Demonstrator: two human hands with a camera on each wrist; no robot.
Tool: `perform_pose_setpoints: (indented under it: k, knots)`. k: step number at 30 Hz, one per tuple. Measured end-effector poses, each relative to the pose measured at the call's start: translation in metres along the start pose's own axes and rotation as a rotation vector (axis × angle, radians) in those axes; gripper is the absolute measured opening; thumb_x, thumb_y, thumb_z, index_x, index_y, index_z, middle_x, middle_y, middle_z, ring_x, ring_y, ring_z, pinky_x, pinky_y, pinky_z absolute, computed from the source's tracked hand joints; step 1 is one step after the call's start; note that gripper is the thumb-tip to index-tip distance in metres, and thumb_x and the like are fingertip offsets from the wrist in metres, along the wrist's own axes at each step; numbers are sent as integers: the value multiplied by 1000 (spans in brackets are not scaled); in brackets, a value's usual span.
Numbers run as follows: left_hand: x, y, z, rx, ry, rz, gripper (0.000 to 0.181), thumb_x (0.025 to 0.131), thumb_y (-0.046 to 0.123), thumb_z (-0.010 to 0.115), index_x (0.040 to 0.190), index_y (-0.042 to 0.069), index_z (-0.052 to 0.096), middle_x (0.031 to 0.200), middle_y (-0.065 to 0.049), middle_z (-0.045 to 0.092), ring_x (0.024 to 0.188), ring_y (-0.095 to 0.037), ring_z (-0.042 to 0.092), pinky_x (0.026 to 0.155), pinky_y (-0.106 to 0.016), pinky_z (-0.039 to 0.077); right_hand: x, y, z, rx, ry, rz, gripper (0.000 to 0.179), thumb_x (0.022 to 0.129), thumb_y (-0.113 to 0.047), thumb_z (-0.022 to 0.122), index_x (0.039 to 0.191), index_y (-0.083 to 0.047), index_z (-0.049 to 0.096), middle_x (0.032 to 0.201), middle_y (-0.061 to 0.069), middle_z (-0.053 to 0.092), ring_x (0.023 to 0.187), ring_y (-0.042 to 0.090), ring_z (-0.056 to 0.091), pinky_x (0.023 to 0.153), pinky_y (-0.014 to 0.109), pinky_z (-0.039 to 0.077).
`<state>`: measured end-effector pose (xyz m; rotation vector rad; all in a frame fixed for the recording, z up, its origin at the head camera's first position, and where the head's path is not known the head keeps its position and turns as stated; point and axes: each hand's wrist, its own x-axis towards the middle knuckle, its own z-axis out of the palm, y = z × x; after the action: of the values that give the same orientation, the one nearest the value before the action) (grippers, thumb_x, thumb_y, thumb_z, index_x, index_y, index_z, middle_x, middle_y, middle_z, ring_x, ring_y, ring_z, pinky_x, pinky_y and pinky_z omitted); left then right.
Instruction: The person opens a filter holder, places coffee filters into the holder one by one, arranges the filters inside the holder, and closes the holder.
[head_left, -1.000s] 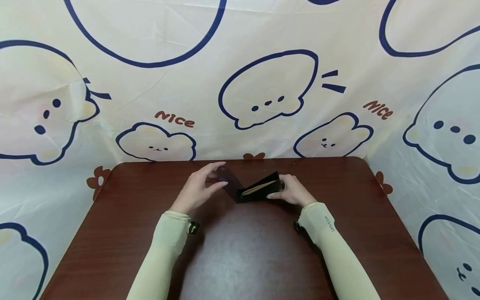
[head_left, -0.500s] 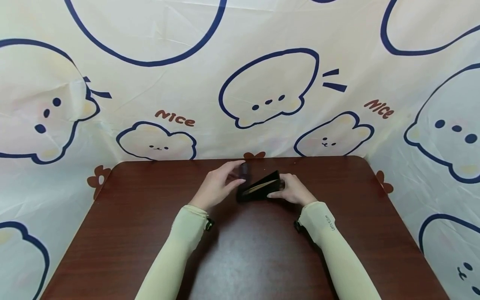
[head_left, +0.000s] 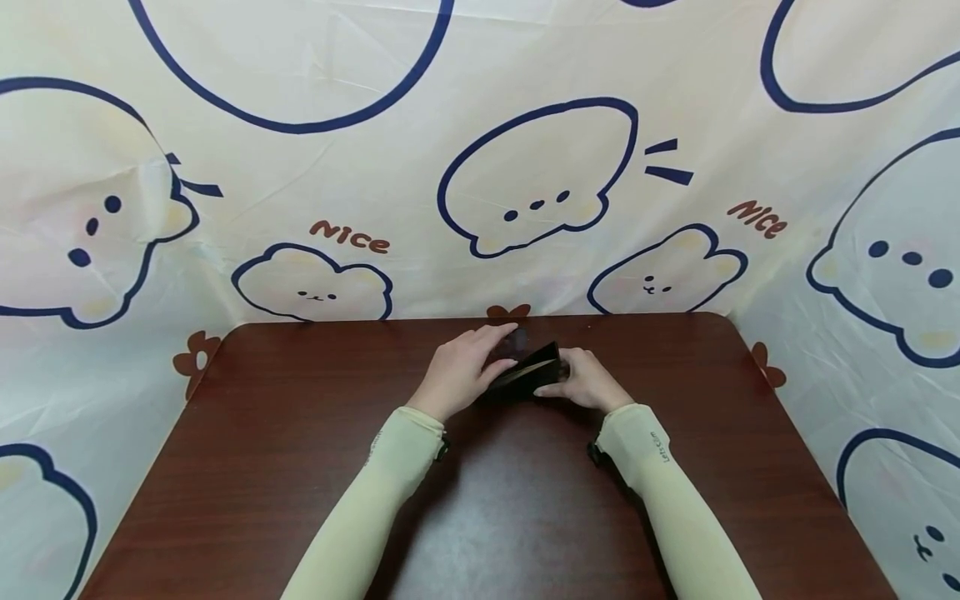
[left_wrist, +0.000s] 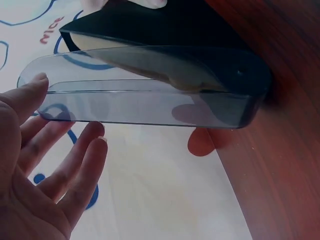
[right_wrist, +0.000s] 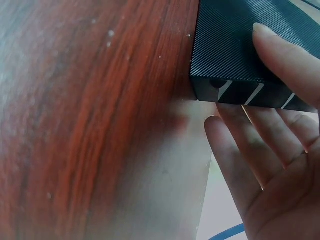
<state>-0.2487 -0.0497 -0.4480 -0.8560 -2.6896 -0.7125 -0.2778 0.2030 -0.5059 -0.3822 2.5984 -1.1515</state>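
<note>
A black wedge-shaped case point(head_left: 525, 382) with a ribbed face point(right_wrist: 225, 50) stands near the table's far edge. Pale beige material point(left_wrist: 92, 44) shows in its opening. A smoky clear lid point(left_wrist: 140, 107), long with rounded ends, stands up at the case's left end. My left hand point(head_left: 453, 375) pinches the lid's free end, thumb on one side and fingertips on the other. My right hand point(head_left: 592, 383) grips the case's right end, its thumb point(right_wrist: 285, 55) on the ribbed face and fingers behind. In the left wrist view, the beige material shows through the lid.
The brown wooden table point(head_left: 465, 517) has rounded far corners. A cream cloth point(head_left: 540, 50) printed with blue cartoon outlines hangs behind it and along both sides.
My left hand has moved right, swinging the smoky lid from its leftward slant to upright and closer over the case. The right hand and the case stay in place.
</note>
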Motion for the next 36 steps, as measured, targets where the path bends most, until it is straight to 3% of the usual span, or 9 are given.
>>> perform_pose_setpoints:
  k: [8,18,26,36]
  knots:
    - [6,9,9,58,-13,39,54,102,39,65,152,23,52,138,1,67,115,-21,66,85,-43,60,0,2,0,-16,-3,-9,37,83,-24,89,116,-15,73,106,2,77,93,15,73,88,39,57]
    - [13,15,22,68,-23,61,53,102,40,64,151,23,54,138,2,67,115,-20,63,86,-43,60,-2,-1,-2,-9,-14,1,51,84,-23,88,130,-14,69,120,6,75,106,22,74,98,48,56]
    - [15,18,29,40,-52,56,52,102,37,66,151,23,54,138,1,67,111,-22,61,87,-45,59,-1,-1,-1,-36,-15,-3,41,85,-25,88,121,-14,73,114,6,77,99,18,73,93,44,57]
    - [15,20,31,22,-50,46,52,102,35,66,151,20,54,138,-1,67,112,-23,67,94,-43,58,0,-1,-1,-19,-19,-6,44,85,-22,88,125,-13,71,117,6,76,102,20,73,97,46,56]
